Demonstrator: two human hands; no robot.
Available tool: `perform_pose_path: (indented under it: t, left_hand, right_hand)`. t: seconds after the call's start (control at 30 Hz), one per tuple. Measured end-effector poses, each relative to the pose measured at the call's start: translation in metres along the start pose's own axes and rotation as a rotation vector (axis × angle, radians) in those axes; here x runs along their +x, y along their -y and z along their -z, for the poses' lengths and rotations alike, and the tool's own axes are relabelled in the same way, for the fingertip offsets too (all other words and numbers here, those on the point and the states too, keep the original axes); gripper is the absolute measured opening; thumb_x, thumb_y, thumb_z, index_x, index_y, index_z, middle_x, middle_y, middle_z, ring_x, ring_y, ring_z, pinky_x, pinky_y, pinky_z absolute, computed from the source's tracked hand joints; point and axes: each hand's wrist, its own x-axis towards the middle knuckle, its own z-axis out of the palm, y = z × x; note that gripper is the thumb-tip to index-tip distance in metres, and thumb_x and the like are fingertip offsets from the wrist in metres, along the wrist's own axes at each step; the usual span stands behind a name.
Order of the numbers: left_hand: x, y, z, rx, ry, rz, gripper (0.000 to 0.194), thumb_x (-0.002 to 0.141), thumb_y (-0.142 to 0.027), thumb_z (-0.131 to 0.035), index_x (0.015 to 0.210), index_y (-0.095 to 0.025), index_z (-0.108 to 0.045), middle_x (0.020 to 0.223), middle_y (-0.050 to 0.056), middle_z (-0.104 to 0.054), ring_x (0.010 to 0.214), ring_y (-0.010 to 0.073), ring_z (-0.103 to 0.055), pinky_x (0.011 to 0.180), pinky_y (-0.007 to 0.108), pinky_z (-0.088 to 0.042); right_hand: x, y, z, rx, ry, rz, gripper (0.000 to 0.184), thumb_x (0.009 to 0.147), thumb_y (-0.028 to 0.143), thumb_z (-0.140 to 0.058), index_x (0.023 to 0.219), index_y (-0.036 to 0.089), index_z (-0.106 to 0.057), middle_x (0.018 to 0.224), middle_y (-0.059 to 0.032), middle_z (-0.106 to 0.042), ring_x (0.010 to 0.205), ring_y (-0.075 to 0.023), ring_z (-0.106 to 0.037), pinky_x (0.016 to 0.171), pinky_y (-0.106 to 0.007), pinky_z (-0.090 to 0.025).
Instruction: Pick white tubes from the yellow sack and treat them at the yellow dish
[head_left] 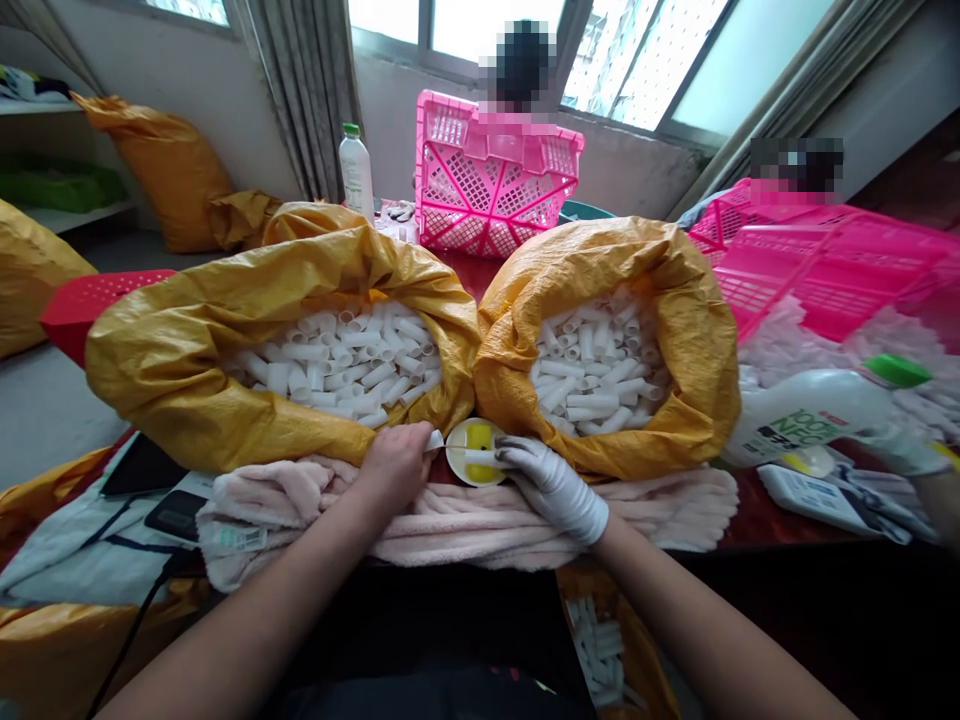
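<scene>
My left hand [399,464] is bare, its fingers closed around a short white piece [434,441] whose end sticks out to the right. A thin line seems to run from it toward the round dish. My right hand [551,482], in a white glove, pinches a white plastic tube [480,459] held level over the dish. The pale round dish [454,440] holds something yellow [480,436], partly covered by the tube. Behind my hands, a left yellow woven sack [180,345] and a right yellow woven sack [697,330] stand open, filled with white tubes.
A pink towel [450,535] lies along the table's front edge. Pink baskets [495,190] stand behind the sacks. Two bottles are in view, a standing bottle [355,175] and a green-capped bottle [810,405]. A phone [176,515] lies at left; another person's gloved hand [896,450] shows at right.
</scene>
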Motion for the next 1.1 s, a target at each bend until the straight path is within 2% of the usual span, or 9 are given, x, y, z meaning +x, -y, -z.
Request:
perform_pose_path:
  t: [0.1, 0.37, 0.5, 0.67, 0.77, 0.87, 0.97, 1.03, 1.1]
  left_hand:
    - [0.000, 0.003, -0.002, -0.008, -0.011, -0.004, 0.006, 0.076, -0.019, -0.044, 0.077, -0.017, -0.049, 0.077, 0.005, -0.059, 0.075, 0.0197, -0.054, 0.068, 0.030, -0.038]
    - [0.003, 0.003, -0.001, 0.004, -0.039, 0.021, 0.010, 0.078, -0.023, -0.045, 0.078, -0.016, -0.053, 0.082, 0.007, -0.058, 0.081, 0.0208, -0.052, 0.073, 0.032, -0.039]
    - [0.001, -0.006, 0.015, 0.022, -0.115, -0.022, 0.019, 0.079, -0.031, -0.046, 0.091, -0.019, -0.055, 0.091, 0.008, -0.057, 0.088, 0.0231, -0.050, 0.079, 0.036, -0.036]
    - [-0.005, -0.018, 0.030, -0.346, 0.147, -0.108, 0.019, 0.081, -0.035, -0.044, 0.088, -0.020, -0.053, 0.079, 0.002, -0.059, 0.073, 0.0145, -0.054, 0.065, 0.024, -0.039]
    - [-0.009, -0.027, 0.032, -0.471, 0.289, -0.125, 0.019, 0.080, -0.038, -0.045, 0.086, -0.021, -0.052, 0.077, -0.001, -0.059, 0.069, 0.0125, -0.054, 0.060, 0.021, -0.039]
    - [-0.012, -0.038, 0.029, -0.410, 0.303, -0.142, 0.022, 0.080, -0.040, -0.043, 0.080, -0.020, -0.052, 0.073, 0.000, -0.058, 0.066, 0.0127, -0.055, 0.058, 0.021, -0.039]
    - [-0.016, -0.049, 0.023, -0.153, 0.173, -0.101, 0.022, 0.082, -0.035, -0.039, 0.076, -0.018, -0.052, 0.069, 0.004, -0.059, 0.065, 0.0162, -0.056, 0.059, 0.025, -0.040]
    - [-0.017, -0.055, 0.021, -0.033, 0.143, -0.086, 0.021, 0.081, -0.032, -0.039, 0.076, -0.017, -0.054, 0.067, 0.006, -0.060, 0.063, 0.0179, -0.057, 0.058, 0.027, -0.041]
    - [-0.017, -0.057, 0.022, -0.036, 0.194, -0.096, 0.022, 0.079, -0.034, -0.042, 0.077, -0.017, -0.055, 0.067, 0.006, -0.061, 0.062, 0.0188, -0.058, 0.056, 0.027, -0.041]
  right_hand:
    - [0.001, -0.003, -0.002, -0.006, -0.064, -0.025, 0.028, 0.084, 0.010, -0.043, 0.110, 0.019, -0.050, 0.109, -0.0091, -0.056, 0.101, -0.0166, -0.052, 0.087, -0.035, -0.047]
    - [-0.004, 0.005, 0.003, -0.059, 0.100, 0.086, 0.022, 0.082, 0.010, -0.046, 0.096, 0.022, -0.058, 0.105, -0.0061, -0.059, 0.094, -0.0190, -0.050, 0.082, -0.037, -0.047]
    - [0.003, 0.017, -0.002, 0.221, -0.140, -0.130, 0.027, 0.083, 0.012, -0.047, 0.107, 0.022, -0.051, 0.104, -0.0068, -0.055, 0.098, -0.0162, -0.052, 0.087, -0.034, -0.047]
    - [0.012, 0.034, 0.002, 0.526, -0.468, -0.258, 0.027, 0.083, 0.010, -0.046, 0.103, 0.027, -0.051, 0.104, -0.0028, -0.054, 0.100, -0.0136, -0.053, 0.088, -0.031, -0.047]
    - [0.014, 0.042, 0.016, 0.417, -0.335, -0.111, 0.029, 0.082, 0.009, -0.046, 0.104, 0.026, -0.052, 0.106, -0.0040, -0.055, 0.102, -0.0153, -0.052, 0.087, -0.033, -0.047]
    - [0.017, 0.047, 0.028, 0.265, -0.158, 0.004, 0.026, 0.082, 0.013, -0.047, 0.106, 0.024, -0.053, 0.107, -0.0059, -0.056, 0.101, -0.0173, -0.051, 0.086, -0.034, -0.045]
    - [0.025, 0.050, 0.027, 0.224, -0.103, -0.259, 0.017, 0.085, 0.028, -0.044, 0.088, 0.019, -0.057, 0.084, -0.0048, -0.062, 0.078, -0.0153, -0.057, 0.070, -0.028, -0.048]
    - [0.028, 0.051, 0.019, 0.195, -0.049, -0.451, 0.031, 0.087, 0.037, -0.038, 0.069, 0.018, -0.054, 0.062, -0.0006, -0.056, 0.057, -0.0116, -0.052, 0.054, -0.023, -0.044]
    - [0.027, 0.053, 0.011, 0.166, -0.019, -0.509, 0.038, 0.088, 0.040, -0.034, 0.060, 0.018, -0.049, 0.053, 0.0014, -0.050, 0.049, -0.0096, -0.046, 0.047, -0.021, -0.038]
